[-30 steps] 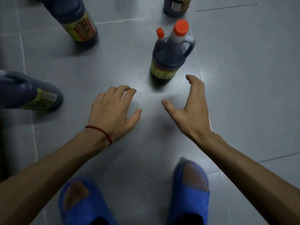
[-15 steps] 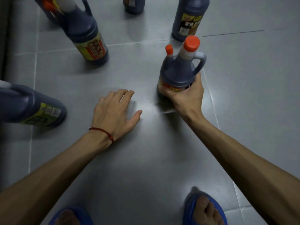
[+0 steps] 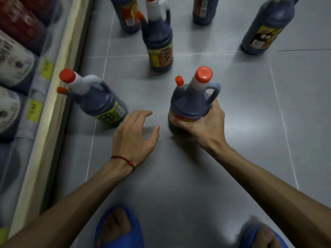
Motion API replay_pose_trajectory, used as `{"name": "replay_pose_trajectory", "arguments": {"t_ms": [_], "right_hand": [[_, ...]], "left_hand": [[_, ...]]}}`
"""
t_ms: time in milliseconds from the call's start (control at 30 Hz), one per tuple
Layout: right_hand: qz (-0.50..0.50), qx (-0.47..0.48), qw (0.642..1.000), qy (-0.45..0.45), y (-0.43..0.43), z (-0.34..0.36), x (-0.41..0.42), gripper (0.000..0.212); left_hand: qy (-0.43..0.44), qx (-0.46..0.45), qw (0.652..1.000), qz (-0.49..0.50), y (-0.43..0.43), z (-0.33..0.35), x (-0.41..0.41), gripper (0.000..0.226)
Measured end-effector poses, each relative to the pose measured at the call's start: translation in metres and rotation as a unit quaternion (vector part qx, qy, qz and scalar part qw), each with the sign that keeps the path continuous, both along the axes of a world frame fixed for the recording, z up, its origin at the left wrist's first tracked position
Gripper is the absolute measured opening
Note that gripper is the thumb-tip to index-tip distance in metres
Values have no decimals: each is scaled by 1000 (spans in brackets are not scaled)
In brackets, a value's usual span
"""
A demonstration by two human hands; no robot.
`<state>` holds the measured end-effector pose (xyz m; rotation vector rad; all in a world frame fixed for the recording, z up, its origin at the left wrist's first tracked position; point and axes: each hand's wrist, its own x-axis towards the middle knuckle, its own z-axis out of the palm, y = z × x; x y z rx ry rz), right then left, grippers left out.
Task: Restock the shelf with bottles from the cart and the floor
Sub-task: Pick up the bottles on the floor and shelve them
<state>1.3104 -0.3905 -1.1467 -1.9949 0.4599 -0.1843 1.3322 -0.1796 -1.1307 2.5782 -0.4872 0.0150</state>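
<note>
Right hand (image 3: pixel 202 126) wrapped round the lower body of the dark bottle (image 3: pixel 189 104) — fingers clenched on it, bottle upright, long axis vertical, base at the floor (image 3: pixel 232 97). Left hand (image 3: pixel 136 136) loose, fingers spread, holding nothing, just beside the bottle's left flank. Shelf (image 3: pixel 53 97) lies left of both hands — the lift likely has to swing that way, past the tilted bottle (image 3: pixel 100 102) near the left fingertips.

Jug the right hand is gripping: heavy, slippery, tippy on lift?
The jug looks full of dark liquid, so probably heavy. The right hand wraps the smooth lower body, not the handle; it may slip. Tall, narrow neck: likely top-heavy.
</note>
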Motion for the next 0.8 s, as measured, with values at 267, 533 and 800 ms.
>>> {"name": "replay_pose_trajectory", "arguments": {"t_ms": [267,533,800], "right_hand": [[62,-2,998,-22,34,7,19,92],[63,19,998,-14,42,11,17,98],[65,16,998,-18,42,24,9,89]], "left_hand": [[43,-249,899,357,55,-18,9,73],[57,-225,939,254,83,-6,64,103],[71,-235,951,186,72,-9,59,105]]}}
